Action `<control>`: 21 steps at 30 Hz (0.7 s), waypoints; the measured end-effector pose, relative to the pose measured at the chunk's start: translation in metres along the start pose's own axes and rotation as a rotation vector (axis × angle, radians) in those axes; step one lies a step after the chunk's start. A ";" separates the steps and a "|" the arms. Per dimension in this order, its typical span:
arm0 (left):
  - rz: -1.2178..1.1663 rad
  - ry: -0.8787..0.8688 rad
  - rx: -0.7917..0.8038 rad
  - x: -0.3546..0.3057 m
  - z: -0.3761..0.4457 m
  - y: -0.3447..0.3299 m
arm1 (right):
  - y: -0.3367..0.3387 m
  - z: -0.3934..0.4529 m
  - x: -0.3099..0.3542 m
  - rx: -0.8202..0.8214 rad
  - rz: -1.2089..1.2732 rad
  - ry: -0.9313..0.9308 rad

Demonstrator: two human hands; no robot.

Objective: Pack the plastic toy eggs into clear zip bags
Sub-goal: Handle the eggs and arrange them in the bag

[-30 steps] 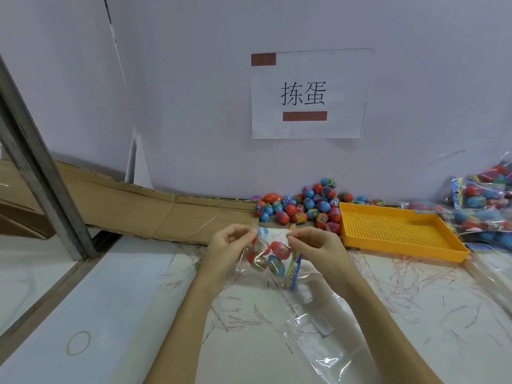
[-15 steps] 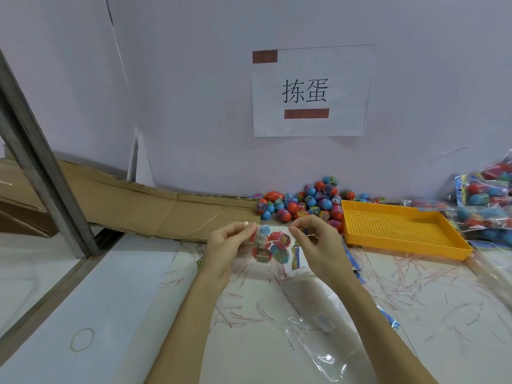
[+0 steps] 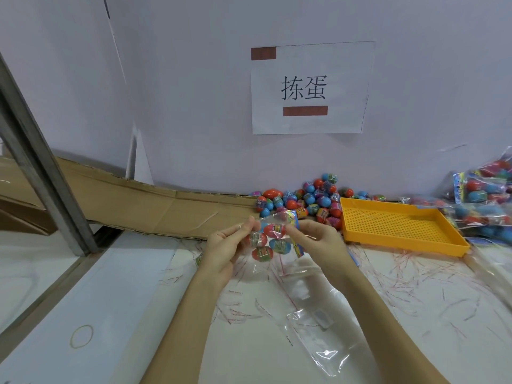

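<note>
Head view: both hands, left hand [image 3: 221, 246] and right hand [image 3: 318, 239], have lifted the zip bag [image 3: 273, 239] of eggs slightly higher, fingers pinching its top corners above mid-tabletop [image 3: 124, 300]; yellow tray [image 3: 399, 227] sits near right, open room toward the left edge.

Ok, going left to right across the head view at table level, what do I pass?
Grey metal post → thin rubber band loop → left hand → clear zip bag of toy eggs → right hand → yellow perforated plastic tray → packed bags of eggs.
</note>
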State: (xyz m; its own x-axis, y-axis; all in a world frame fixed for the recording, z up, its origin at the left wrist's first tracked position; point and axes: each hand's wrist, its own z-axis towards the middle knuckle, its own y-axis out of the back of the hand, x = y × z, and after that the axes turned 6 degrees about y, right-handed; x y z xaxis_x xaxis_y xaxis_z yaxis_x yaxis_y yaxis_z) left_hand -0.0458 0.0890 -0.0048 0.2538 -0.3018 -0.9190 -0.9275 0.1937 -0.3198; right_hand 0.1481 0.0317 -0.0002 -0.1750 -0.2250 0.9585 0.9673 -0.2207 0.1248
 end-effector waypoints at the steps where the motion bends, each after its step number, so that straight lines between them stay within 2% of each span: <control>1: -0.013 -0.001 -0.001 0.000 0.000 0.000 | 0.000 0.000 -0.002 0.023 -0.004 -0.012; 4: -0.004 0.019 0.039 -0.003 -0.001 0.001 | 0.000 -0.001 -0.005 -0.064 0.027 0.017; 8: -0.033 0.052 0.075 -0.002 -0.002 -0.002 | -0.003 0.000 -0.004 -0.180 -0.101 0.148; 13: 0.278 -0.116 0.037 -0.004 -0.001 0.002 | 0.002 -0.001 0.006 -0.066 -0.003 0.085; 17: 0.442 -0.236 0.154 -0.002 -0.009 -0.005 | 0.009 -0.004 0.009 0.152 0.102 0.016; 19: 0.495 -0.259 0.170 0.001 -0.009 -0.007 | 0.008 -0.004 0.008 0.143 0.112 0.007; 21: 0.500 -0.252 0.141 0.002 -0.006 -0.007 | 0.007 -0.002 0.007 0.056 0.158 -0.025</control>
State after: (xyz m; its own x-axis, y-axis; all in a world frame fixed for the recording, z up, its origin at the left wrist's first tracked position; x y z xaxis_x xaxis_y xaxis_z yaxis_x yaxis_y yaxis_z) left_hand -0.0405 0.0815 -0.0035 -0.1324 0.0866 -0.9874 -0.9104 0.3834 0.1557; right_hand 0.1536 0.0263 0.0065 -0.0161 -0.2293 0.9732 0.9912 -0.1315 -0.0145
